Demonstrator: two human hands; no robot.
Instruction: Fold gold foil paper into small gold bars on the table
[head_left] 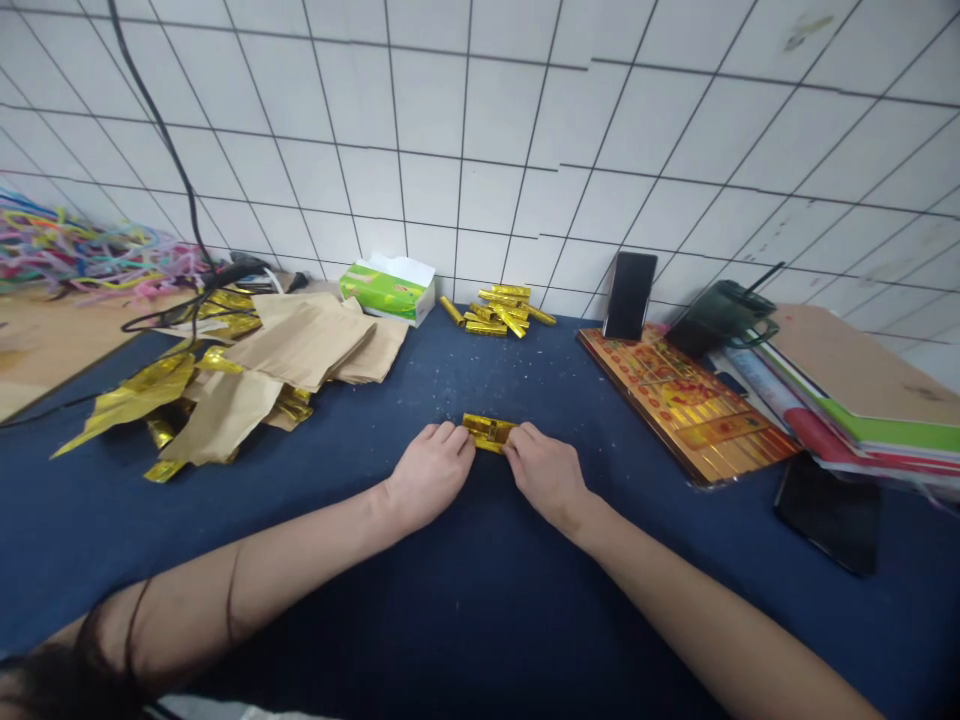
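Between my two hands lies a small piece of shiny gold foil paper (489, 430), partly curled, on the dark blue table cover. My left hand (435, 465) has its fingers closed on the left end of the foil paper. At the right end, my right hand (546, 470) pinches it with bent fingers. The fingertips hide both ends. Farther back, by the wall, several rolled gold foil tubes (510, 312) lie in a loose pile.
Brown paper sheets (300, 340) and gold foil scraps (139, 395) lie left. A tissue box (390, 290) stands by the tiled wall. On the right are an upright phone (630, 295), an orange-gold packet (686, 400), a dark mug (716, 318), stacked books (862, 375) and a black device (829, 512).
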